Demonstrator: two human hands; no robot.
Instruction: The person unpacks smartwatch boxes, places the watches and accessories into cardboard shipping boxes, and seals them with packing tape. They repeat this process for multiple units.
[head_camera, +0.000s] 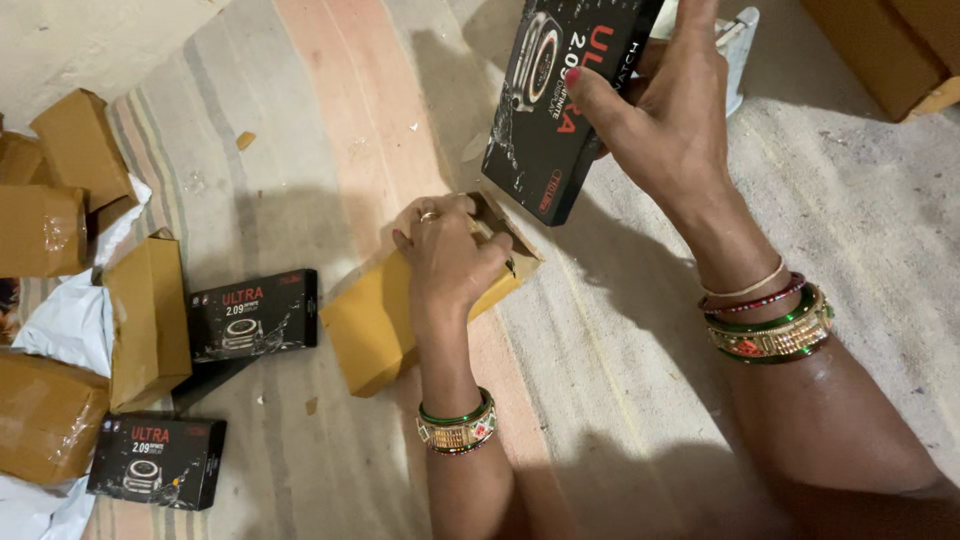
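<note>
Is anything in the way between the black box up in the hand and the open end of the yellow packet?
Nothing visible. The right hand holds the black box just above the yellow packet, whose open end the left hand holds; only bare mat lies around.

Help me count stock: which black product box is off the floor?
The black box in the right hand, tilted above the mat; the other two lie flat.

On the striped mat (330, 120) you see two black boxes (254, 314) left of centre, with brown parcels (148, 320) beside them.
</note>
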